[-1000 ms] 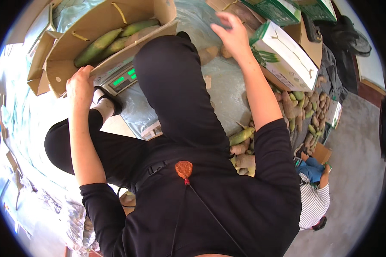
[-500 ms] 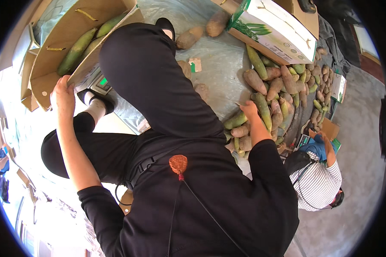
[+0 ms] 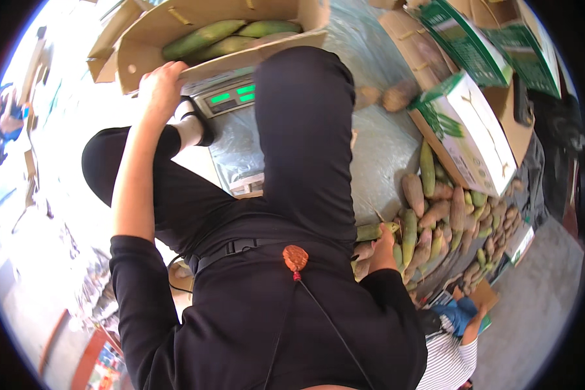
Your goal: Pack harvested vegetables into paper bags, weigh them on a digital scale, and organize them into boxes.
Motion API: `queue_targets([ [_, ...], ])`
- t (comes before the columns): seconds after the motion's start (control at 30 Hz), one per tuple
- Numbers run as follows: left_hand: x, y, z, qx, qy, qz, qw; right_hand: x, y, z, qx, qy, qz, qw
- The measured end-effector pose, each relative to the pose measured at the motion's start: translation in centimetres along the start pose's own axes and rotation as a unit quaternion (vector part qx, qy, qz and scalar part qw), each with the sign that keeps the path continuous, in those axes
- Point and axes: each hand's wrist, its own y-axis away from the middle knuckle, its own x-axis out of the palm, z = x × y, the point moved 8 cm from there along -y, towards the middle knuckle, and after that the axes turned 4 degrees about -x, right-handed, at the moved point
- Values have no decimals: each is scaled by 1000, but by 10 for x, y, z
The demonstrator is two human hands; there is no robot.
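Note:
My left hand is closed over the near edge of an open cardboard box. Several long green radishes lie inside this box. Beneath it shows a scale with lit green displays. Low at my right side, my right hand grips the end of a green radish, whose thin root tail points up; some fingers are hidden. Around that hand spreads a heap of radishes, some green, others coated in brown soil.
A white and green carton stands beyond the heap, with more green cartons behind it. Clear plastic sheeting covers the floor ahead. To the lower right, a person in a striped top sits beside the heap.
My view has turned, so the box and its scale appear farther right and the heap lower. My left hand stays on the box edge; my right hand remains at the near radish.

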Motion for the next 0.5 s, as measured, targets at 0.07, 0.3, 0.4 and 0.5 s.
queue_targets([
  [0.07, 8, -4, -1, 12, 15, -4, 1000, -9, -31, 7, -35, -56, 27, 997],
  [0.3, 6, -1, 1, 21, -2, -14, 1000, 70, -2, 7, -24, 43, 131, 990],
  [0.4, 1, 6, 7, 11, -17, -18, 1000, 124, 41, 22, -40, 105, 150, 982],
  [0.5, -1, 7, 9, 9, -22, -19, 1000, 154, 43, 34, -2, 43, 175, 984],
])
